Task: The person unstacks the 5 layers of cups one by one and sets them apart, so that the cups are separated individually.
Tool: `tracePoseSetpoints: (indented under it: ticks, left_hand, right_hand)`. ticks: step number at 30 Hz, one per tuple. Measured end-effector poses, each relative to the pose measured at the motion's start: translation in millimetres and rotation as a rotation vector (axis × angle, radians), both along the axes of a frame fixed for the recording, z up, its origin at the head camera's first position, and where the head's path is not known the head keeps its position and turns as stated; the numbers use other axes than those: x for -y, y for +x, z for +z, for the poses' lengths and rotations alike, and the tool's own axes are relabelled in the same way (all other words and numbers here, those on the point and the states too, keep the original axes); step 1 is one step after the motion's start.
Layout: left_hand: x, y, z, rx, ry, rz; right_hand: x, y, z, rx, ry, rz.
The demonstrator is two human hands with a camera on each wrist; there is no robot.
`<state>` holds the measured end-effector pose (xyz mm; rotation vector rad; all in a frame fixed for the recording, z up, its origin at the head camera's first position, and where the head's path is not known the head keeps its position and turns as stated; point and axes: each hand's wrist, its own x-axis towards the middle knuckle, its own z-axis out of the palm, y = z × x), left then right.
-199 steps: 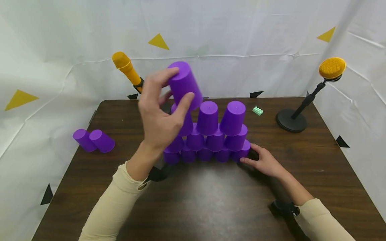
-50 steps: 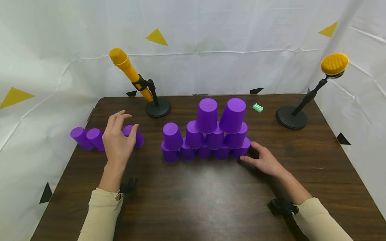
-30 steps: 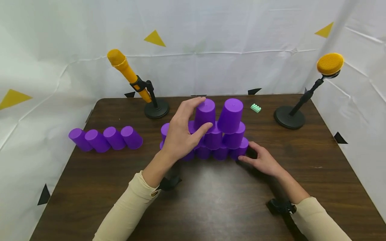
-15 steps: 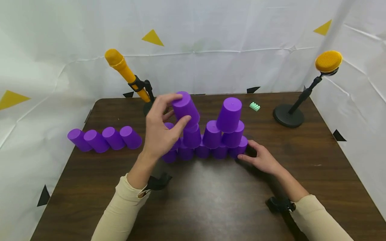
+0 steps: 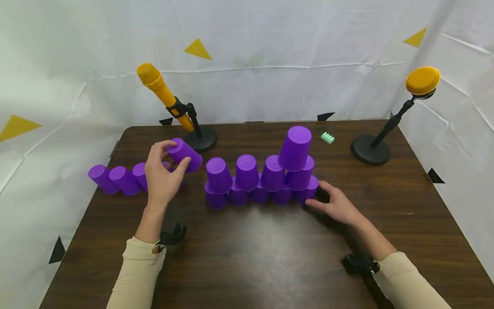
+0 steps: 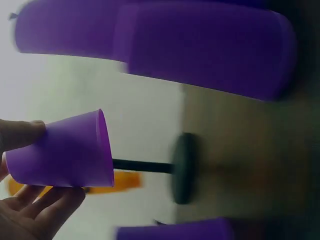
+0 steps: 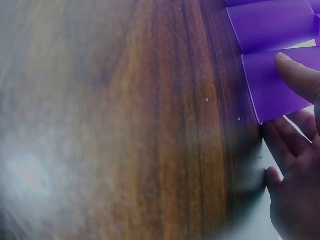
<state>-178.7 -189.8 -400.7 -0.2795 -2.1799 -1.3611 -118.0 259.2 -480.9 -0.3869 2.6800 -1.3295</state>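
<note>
My left hand (image 5: 162,178) grips an upside-down purple cup (image 5: 186,156), tilted, above the right end of a row of purple cups (image 5: 125,181) on the table's left side. In the left wrist view that cup (image 6: 65,152) sits between thumb and fingers, its rim facing right. Mid-table stands a pyramid of upturned purple cups (image 5: 247,172): a bottom row of several, a second row of several, and a single top cup (image 5: 295,148) at the right. Low on the right, my right hand (image 5: 335,205) holds the end bottom cup (image 7: 280,87), thumb in front and fingers behind it.
Behind the left row stands a yellow microphone (image 5: 164,92) on a black stand. A second yellow microphone (image 5: 422,80) stands back right. A mint toy brick (image 5: 327,137) lies near the back edge of the dark wooden table (image 5: 262,257).
My left hand has taken cups one by one off the top row, leftmost first, and carried them left. The left row has grown from two cups to several. The right hand stayed put.
</note>
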Motion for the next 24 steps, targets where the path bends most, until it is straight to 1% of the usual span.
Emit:
tracePoseSetpoints:
  ticks: [2,4,7,9,12,14,19,24]
  left_hand:
    - [2.9,-2.0,-16.1,0.029,-0.064,0.022]
    - [3.8,-2.6,-28.0,0.045,-0.134,0.036]
    - [3.1,-3.2,-39.7,0.058,-0.247,0.069]
    - [1.7,-3.5,-44.7,0.068,-0.306,0.082]
    - [-0.3,-3.9,-50.0,0.088,-0.372,0.093]
    - [-1.2,-3.8,-52.1,0.101,-0.393,0.09]
    - [-1.5,-2.3,-54.6,0.138,-0.407,0.1]
    - [-1.3,-1.1,-53.2,0.154,-0.428,0.119]
  right_hand:
    - [0.4,0.2,0.3,0.003,-0.002,0.001]
    - [0.7,0.3,0.3,0.005,-0.002,-0.001]
    - [0.9,0.1,-0.2,0.005,-0.001,-0.005]
    - [0.6,-0.2,-0.7,0.004,0.0,-0.009]
    - [0.1,-0.7,-1.5,0.0,-0.001,-0.011]
    - [-0.2,-1.2,-1.4,-0.003,-0.001,-0.011]
    - [-0.1,-1.6,-1.4,0.005,0.005,-0.01]
    - [-0.5,-1.9,-1.6,0.003,0.005,-0.008]
